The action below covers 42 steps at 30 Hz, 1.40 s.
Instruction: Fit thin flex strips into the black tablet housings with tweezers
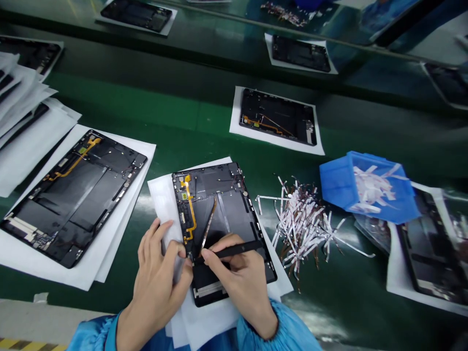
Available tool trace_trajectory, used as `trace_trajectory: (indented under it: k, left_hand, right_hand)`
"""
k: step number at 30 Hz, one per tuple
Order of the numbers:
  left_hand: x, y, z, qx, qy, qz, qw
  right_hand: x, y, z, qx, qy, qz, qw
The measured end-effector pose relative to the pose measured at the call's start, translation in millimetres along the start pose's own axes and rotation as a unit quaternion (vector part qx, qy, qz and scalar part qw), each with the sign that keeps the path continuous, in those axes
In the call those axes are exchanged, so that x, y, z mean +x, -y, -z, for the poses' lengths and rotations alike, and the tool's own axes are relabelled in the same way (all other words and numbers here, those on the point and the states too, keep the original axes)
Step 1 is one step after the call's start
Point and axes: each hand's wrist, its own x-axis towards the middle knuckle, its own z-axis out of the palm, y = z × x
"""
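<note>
Black housing [237, 209] lies near the front edge of the counter [175, 109]

The housing rests on white sheets [161, 195], an orange flex cable [192, 224] along its left side. The right hand [243, 270] grips a slim black tool [239, 249] pointed toward that side, near a thin brown strip [209, 224]. The left hand [157, 273] has thumb and forefinger close together there; whether they pinch anything cannot be told. Right of the housing lies a heap of pale strips [303, 224], just beside a blue bin [336, 180].
</note>
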Motion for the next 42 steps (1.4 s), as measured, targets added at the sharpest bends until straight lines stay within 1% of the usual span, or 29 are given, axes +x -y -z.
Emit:
trace_trajectory:
  k: [8,16,23,31,42]
  left_hand:
    - [0.1,-0.8,0.6,0.001,-0.003,0.000,1.000]
    - [0.7,-1.4,1.3,-0.003,-0.006,0.003,1.000]
    - [0.2,-1.5,0.4,0.000,-0.002,0.006,1.000]
    - [1.6,-3.6,0.3,-0.002,-0.003,0.011,1.000]
    - [1.4,-4.0,1.5,-0.004,0.001,0.014,1.000]
  right_hand:
    - [0.4,-0.5,-0.3,-0.003,0.007,0.008,1.000]
    - [0.0,-1.2,-1.4,-0.001,-0.004,0.008,1.000]
    - [-1.3,-2.1,-2.1,-0.015,0.001,0.019,1.000]
    - [-1.8,-0.7,-0.8,-0.005,-0.001,0.032,0.999]
    - [-2.0,-0.5,-1.0,-0.013,-0.004,0.023,1.000]
